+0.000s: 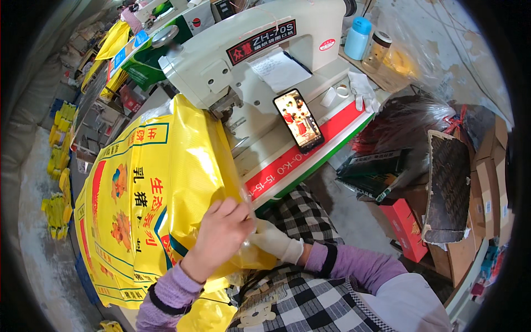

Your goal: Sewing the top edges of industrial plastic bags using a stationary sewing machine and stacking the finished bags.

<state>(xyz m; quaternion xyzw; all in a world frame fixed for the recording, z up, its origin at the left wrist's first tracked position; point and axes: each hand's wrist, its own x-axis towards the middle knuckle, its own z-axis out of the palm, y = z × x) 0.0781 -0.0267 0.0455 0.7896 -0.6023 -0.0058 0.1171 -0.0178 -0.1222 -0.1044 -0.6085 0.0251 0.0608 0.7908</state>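
Left hand [221, 229] pinching the yellow feed sack [160, 193] at its near edge, gloved right hand [274, 240] gripping beside it. Sack lying just below the bag-sewing machine [249, 61]. Best to keep the edge flat and even, fingers away from the needle.

A small bag-sewing workshop, this: an industrial sewing machine [249, 61] sits on the bench [310, 149], printed yellow sacks [149, 182] piled against it. More yellow bundles [58, 166] line the floor, with cartons [489, 182] stacked alongside.

Head-worn view, looking down — close, over hands
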